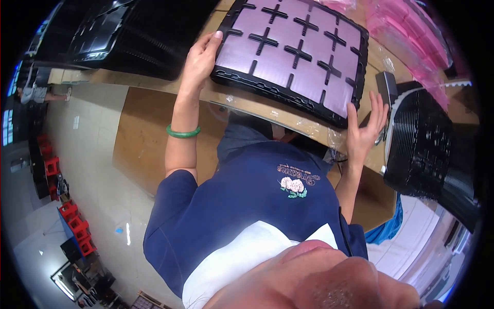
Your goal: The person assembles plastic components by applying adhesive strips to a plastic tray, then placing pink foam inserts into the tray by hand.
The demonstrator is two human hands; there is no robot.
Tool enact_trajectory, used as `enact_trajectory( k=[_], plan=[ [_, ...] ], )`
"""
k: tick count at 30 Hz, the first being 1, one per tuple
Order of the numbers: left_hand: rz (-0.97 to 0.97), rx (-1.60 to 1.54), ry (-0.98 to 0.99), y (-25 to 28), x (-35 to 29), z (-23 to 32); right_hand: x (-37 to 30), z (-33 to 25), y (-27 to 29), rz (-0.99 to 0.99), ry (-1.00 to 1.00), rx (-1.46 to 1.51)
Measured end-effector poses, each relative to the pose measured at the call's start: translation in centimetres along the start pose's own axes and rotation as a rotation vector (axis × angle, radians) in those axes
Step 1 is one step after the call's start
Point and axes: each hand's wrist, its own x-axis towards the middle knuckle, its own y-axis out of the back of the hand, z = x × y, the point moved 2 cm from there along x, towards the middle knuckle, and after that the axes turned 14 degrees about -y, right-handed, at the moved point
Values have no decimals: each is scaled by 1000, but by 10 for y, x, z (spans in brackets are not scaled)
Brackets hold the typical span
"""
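Note:
A black plastic tray (288,86) with raised cross-shaped dividers lies on the table in front of me. Flat pinkish-purple pieces (280,64) fill its compartments. My left hand (202,55) grips the tray's left side, thumb on the rim and the other fingers partly hidden along the edge. By the near right corner is my right hand (366,126), its fingers stretched out and apart. Its thumb is at the tray's edge, and whether it presses there I cannot tell. A green bangle (182,132) circles my left wrist.
Black trays (149,38) are stacked at the left, and more black ribbed trays (424,147) stand at the right. Pink plastic wrapping (409,33) lies at the far right. The cardboard-covered table (309,122) ends close to my body. Red stools (77,226) line the floor at far left.

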Motion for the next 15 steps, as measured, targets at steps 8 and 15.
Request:
enact_trajectory(
  k=[8, 15],
  plan=[
    [77, -650, -460, 19, -8, 146, -12, -33, 31, 8, 57, 122],
    [741, 820, -1593, 112, -63, 291, -17, -24, 34, 20, 45, 165]
  ],
)
